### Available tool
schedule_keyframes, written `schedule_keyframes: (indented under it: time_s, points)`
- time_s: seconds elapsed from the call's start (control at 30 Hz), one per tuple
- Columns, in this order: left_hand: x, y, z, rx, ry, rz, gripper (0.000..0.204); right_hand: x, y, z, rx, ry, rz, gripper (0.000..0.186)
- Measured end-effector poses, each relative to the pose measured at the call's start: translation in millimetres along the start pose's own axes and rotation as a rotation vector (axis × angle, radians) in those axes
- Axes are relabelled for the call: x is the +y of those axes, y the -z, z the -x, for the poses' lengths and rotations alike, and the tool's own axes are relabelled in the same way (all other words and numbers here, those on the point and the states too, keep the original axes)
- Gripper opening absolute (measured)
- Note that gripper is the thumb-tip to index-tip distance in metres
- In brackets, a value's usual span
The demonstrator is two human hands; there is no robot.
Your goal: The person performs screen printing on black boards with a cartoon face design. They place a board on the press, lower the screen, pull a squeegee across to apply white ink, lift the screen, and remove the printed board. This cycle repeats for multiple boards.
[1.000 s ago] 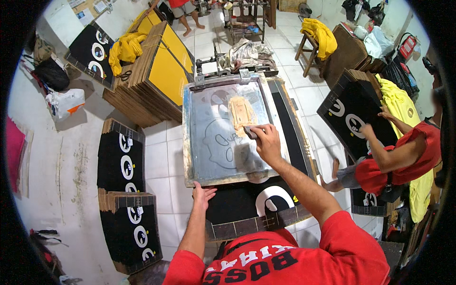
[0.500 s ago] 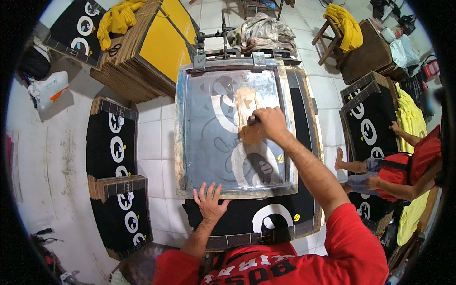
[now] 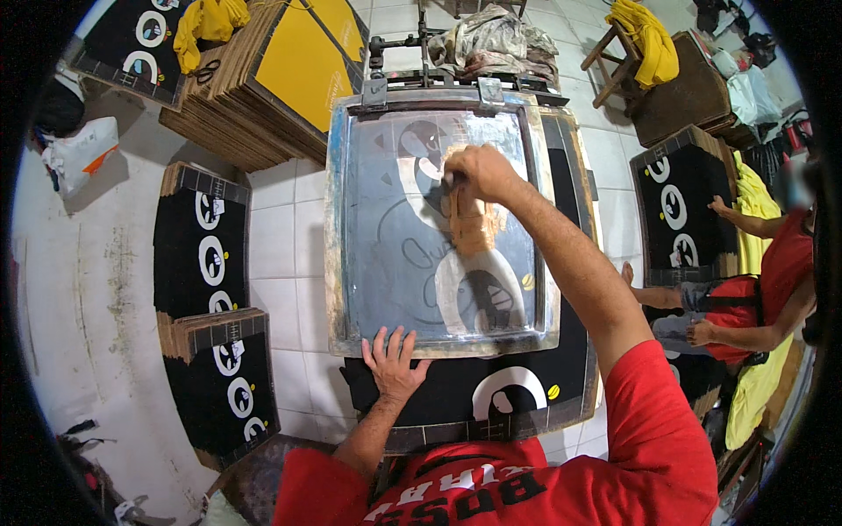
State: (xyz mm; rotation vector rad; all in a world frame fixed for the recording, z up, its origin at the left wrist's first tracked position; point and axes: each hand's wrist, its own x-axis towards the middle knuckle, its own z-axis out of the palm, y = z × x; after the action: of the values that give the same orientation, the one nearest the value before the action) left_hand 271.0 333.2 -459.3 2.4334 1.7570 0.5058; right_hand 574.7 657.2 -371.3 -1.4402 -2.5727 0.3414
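Note:
My right hand (image 3: 481,174) is closed around a small squeegee (image 3: 453,179); only a dark bit of it shows under the fingers. It is over the upper right part of the mesh of a screen-printing frame (image 3: 338,254). Below the fist, a strip of peach-orange ink (image 3: 474,226) lies smeared on the mesh. My left hand (image 3: 394,368) rests with spread fingers on the frame's near edge. Beneath the frame lies black fabric (image 3: 438,390) on a board, with a white ring shape and a small yellow mark showing at the near side.
Stacked boards with printed black fabric stand at left (image 3: 210,245) and right (image 3: 671,206). A cardboard stack (image 3: 219,123) is at far left. Crumpled cloth (image 3: 491,44) lies behind the frame's hinge clamps (image 3: 491,90). Another person in red (image 3: 772,289) works at right. Yellow cloth covers a stool (image 3: 645,44).
My right hand has moved away from me, up the mesh, with the squeegee. More of the ink strip shows below it. The left hand stays on the frame edge. The view shifts slightly.

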Motion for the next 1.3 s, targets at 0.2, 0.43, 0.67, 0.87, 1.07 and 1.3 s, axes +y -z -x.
schedule_keyframes:
  time_s: [0.2,0.43,0.67,0.87,1.07,1.3]
  points:
    - [1,3,-1,0.007,0.023,0.077,0.069,-29,11,76,-0.116,0.110,0.022,0.027]
    - [-1,6,-2,-0.003,0.018,0.104,0.070,-60,-2,102,0.125,-0.235,0.099,0.021]
    - [0,7,-3,0.008,0.022,0.122,0.067,-67,-10,99,-0.017,-0.326,0.054,0.018]
    - [1,8,-3,0.015,0.032,0.112,0.068,16,5,-2,0.122,-0.347,0.155,0.022]
    - [1,8,-3,-0.013,0.031,0.104,0.070,-9,-11,30,0.210,-0.291,0.120,0.020]
    - [2,9,-3,-0.024,0.042,0.096,0.070,4,0,17,0.180,-0.307,0.130,0.025]
